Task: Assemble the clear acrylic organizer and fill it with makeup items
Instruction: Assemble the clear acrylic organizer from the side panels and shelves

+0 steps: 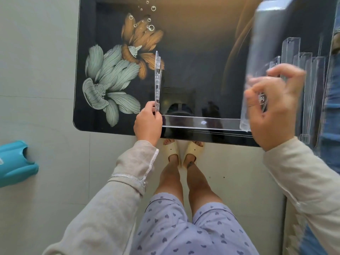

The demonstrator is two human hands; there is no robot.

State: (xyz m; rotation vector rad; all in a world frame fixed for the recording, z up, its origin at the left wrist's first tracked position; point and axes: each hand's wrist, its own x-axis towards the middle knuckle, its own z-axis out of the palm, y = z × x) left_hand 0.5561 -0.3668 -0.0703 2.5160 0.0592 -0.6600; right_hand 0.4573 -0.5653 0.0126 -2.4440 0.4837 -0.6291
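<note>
left hand (148,124) pinches the near end of an upright clear side panel (158,80) at the front edge of the black glass table (193,61), sleeve reaching up from below. right hand (272,105), fingers curled and blurred, grips a second clear panel (257,57) standing on the right end of a clear base strip (200,123). more clear acrylic pieces (301,70) stand just beyond that hand. painted flowers (112,74) cover the table's left side.

side panel (158,80) left, dividers (301,57) right, on table (193,52)
</note>
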